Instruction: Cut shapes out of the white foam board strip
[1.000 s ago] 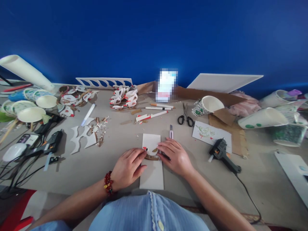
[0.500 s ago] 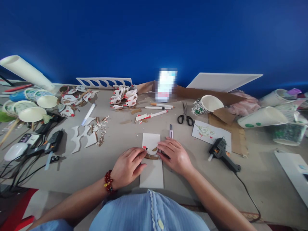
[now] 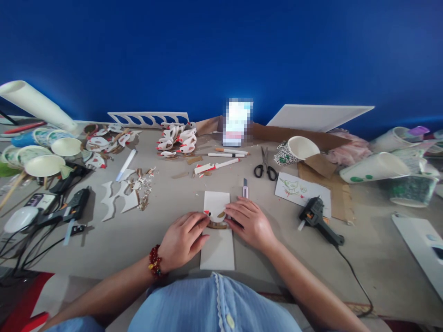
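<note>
A small white paper bird (image 3: 215, 216) with a red beak, a dark eye and a brown wing stands in front of me, a curved brown cardboard strip (image 3: 218, 225) along its lower edge. Beneath and behind it lie a white board (image 3: 217, 251) and another white piece (image 3: 216, 199). My left hand (image 3: 183, 237) pinches the bird at its beak end, thumb partly apart. At the opposite end, the fingertips of my right hand (image 3: 251, 221) close on it. A utility knife (image 3: 245, 189) lies just beyond my right fingers.
Scissors (image 3: 265, 166), markers (image 3: 226, 155) and a red-and-white strip (image 3: 207, 168) lie behind. Finished birds (image 3: 176, 138) pile up at the back. A glue gun (image 3: 320, 221) with its cord is on the right, near a drawing (image 3: 302, 191); paper cups (image 3: 299, 150) stand behind. Scraps (image 3: 119, 198) lie left.
The view has shifted very slightly. Both hands keep the same hold on the bird, and nothing else has visibly moved.
</note>
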